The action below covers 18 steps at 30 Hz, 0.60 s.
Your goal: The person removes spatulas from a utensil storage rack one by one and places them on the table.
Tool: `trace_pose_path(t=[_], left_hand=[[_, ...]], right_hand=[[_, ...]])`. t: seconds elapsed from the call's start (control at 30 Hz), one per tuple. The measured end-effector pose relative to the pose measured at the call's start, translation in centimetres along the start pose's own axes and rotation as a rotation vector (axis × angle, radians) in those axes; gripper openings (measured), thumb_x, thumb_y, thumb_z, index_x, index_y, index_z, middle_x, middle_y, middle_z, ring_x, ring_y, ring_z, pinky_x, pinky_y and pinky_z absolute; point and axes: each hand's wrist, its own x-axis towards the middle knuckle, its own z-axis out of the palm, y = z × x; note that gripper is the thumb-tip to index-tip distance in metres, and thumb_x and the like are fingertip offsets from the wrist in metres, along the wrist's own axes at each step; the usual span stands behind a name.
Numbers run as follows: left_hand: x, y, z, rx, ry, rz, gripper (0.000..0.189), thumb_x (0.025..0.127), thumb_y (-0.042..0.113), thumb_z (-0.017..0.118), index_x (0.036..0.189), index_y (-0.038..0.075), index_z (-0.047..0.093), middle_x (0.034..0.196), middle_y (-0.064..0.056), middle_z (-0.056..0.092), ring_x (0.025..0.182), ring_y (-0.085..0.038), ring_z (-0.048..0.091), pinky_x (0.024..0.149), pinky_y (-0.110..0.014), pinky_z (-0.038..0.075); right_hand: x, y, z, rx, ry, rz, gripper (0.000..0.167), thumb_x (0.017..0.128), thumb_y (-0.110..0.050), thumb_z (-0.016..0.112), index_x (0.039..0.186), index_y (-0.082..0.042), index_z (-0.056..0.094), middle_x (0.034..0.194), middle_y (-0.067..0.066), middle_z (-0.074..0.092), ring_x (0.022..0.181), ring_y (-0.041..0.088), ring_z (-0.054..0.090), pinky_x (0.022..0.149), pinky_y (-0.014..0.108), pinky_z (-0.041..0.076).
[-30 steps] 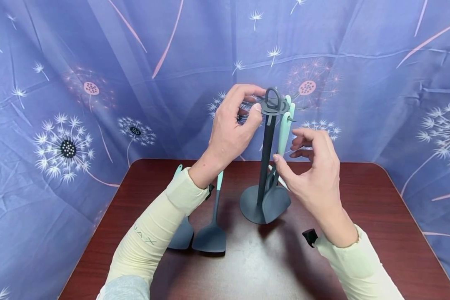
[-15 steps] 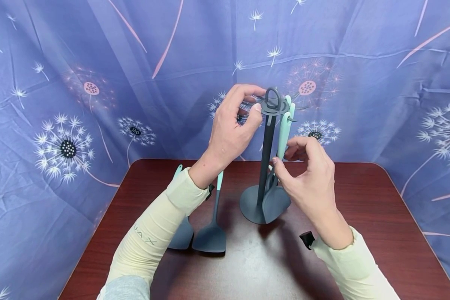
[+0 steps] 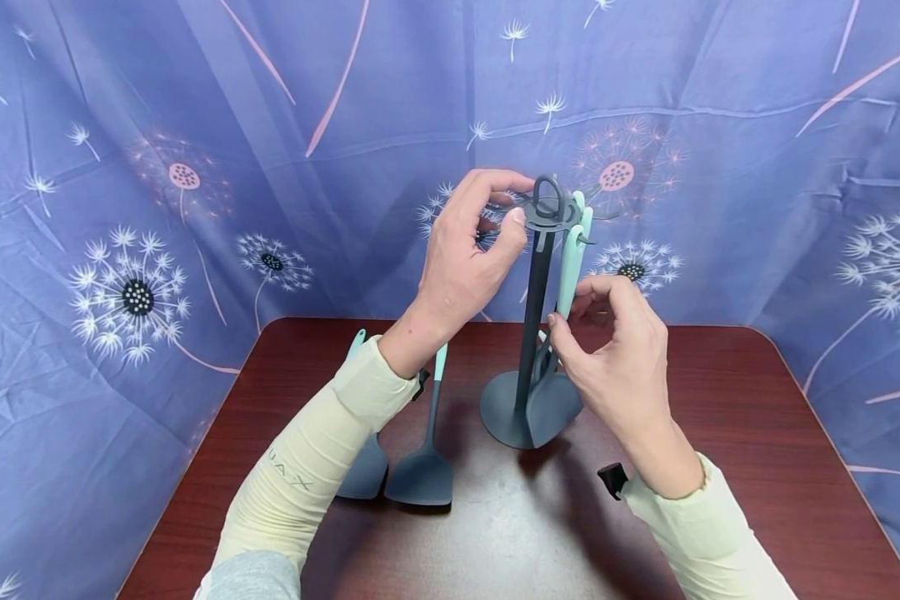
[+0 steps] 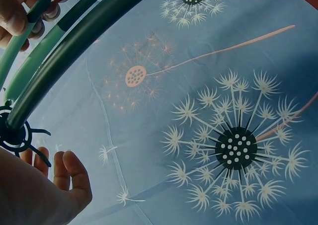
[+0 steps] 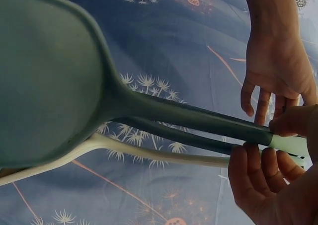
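Observation:
A dark utensil stand (image 3: 533, 333) stands upright on the table, with a round base and a hooked top disc. My left hand (image 3: 468, 242) holds the rim of that disc between thumb and fingers. Several utensils with mint handles hang on the stand's right side. The front one is a spatula (image 3: 557, 408) with a broad dark grey head. My right hand (image 3: 618, 358) pinches its handle low down; in the right wrist view the thumb presses where dark shaft meets mint grip. Behind it show another dark shaft (image 5: 189, 138) and a pale utensil (image 5: 164, 157).
Two dark spatulas with mint handles lie on the table left of the stand, the nearer one (image 3: 422, 479) in full view and the other (image 3: 365, 473) partly behind my left sleeve. Brown wooden tabletop (image 3: 727, 417) surrounds the stand; a blue dandelion-print curtain (image 3: 345, 225) hangs behind.
My right hand has moved slightly left and down, and its fingers have closed in on the spatula's handle. The left hand stays on the stand's top.

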Motion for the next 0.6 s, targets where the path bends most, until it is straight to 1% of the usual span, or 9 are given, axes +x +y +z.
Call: trace_pose_path(t=[0.1, 0.17, 0.2, 0.47, 0.6], left_hand=[[-0.02, 0.0, 0.0, -0.001, 0.001, -0.003, 0.038, 0.101, 0.03, 0.053, 0.13, 0.011, 0.07, 0.127, 0.002, 0.066, 0.112, -0.008, 0.06, 0.088, -0.03, 0.056], [-0.02, 0.02, -0.01, 0.0, 0.003, -0.003, 0.038, 0.101, 0.03, 0.053, 0.129, 0.011, 0.07, 0.127, 0.002, 0.066, 0.111, -0.008, 0.06, 0.088, -0.03, 0.056], [-0.02, 0.02, -0.01, 0.001, 0.003, -0.002, 0.038, 0.101, 0.03, 0.053, 0.129, 0.011, 0.07, 0.126, 0.002, 0.066, 0.111, -0.008, 0.06, 0.088, -0.03, 0.056], [0.01, 0.04, 0.01, 0.003, 0.003, 0.005, 0.038, 0.101, 0.03, 0.053, 0.128, 0.011, 0.07, 0.125, 0.001, 0.066, 0.111, -0.009, 0.06, 0.087, -0.031, 0.055], [0.0, 0.02, -0.01, 0.001, 0.004, 0.003, 0.038, 0.101, 0.03, 0.052, 0.129, 0.011, 0.07, 0.126, 0.002, 0.066, 0.111, -0.009, 0.06, 0.087, -0.032, 0.056]], right_hand=[[0.0, -0.14, 0.15, 0.05, 0.006, 0.016, 0.03, 0.086, 0.003, 0.079, 0.112, 0.002, 0.065, 0.099, 0.008, 0.066, 0.089, 0.016, 0.071, 0.078, 0.019, 0.058], [-0.03, -0.25, 0.21, 0.087, 0.008, 0.027, 0.03, 0.085, 0.006, 0.078, 0.112, 0.004, 0.065, 0.1, 0.008, 0.066, 0.088, 0.017, 0.072, 0.074, 0.019, 0.061], [-0.05, -0.27, 0.24, 0.102, 0.008, 0.032, 0.03, 0.085, 0.007, 0.078, 0.112, 0.005, 0.064, 0.1, 0.008, 0.066, 0.087, 0.018, 0.073, 0.073, 0.019, 0.061], [-0.05, -0.33, 0.16, 0.098, 0.001, 0.033, 0.03, 0.085, 0.007, 0.078, 0.112, 0.003, 0.065, 0.1, 0.008, 0.066, 0.088, 0.012, 0.071, 0.071, 0.018, 0.06], [-0.04, -0.37, 0.18, 0.096, 0.003, 0.03, 0.031, 0.085, 0.008, 0.078, 0.112, 0.003, 0.065, 0.1, 0.008, 0.066, 0.088, 0.011, 0.071, 0.071, 0.018, 0.06]])
